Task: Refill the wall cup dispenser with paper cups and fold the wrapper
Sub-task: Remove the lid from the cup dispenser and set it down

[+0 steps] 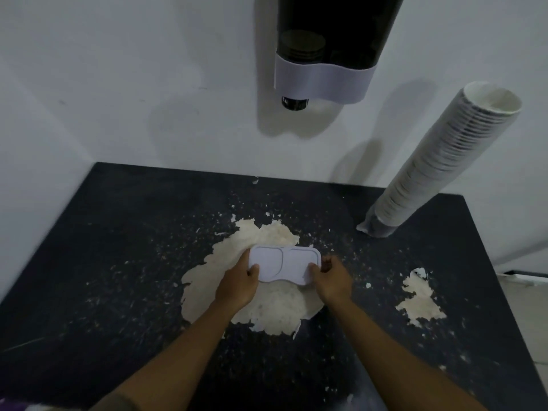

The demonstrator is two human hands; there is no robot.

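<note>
A pale wall [133, 84] fills the top half of my view, meeting a dark table [103, 262] along a back edge that runs left to right; the tabletop's coating has peeled, leaving two large pale patches and a scatter of small flakes.

One cup dispenser [326, 40] hangs on the wall above centre, its dark tinted body banded by a white collar, with one dark cup bottom poking out under the left chute. The right chute shows nothing below the collar.

One tall stack of paper cups [444, 161], sheathed in a clear wrapper [375, 228], stands at the table's back right, tilted and leaning against the wall, open mouth uppermost. It sits well apart from my hands, near the right-hand table edge.

One white lid [284, 264], an oblong with two rounded recesses, is held flat over the larger pale patch at the table's centre. My left hand [237, 283] grips its left end, thumb on top and fingers curled beneath. My right hand [332, 277] grips the right end the same way, thumb pressed on the upper face. Both forearms reach in from the bottom of the view.

Open tabletop lies to the left and front of the lid; the wall closes off the back.
</note>
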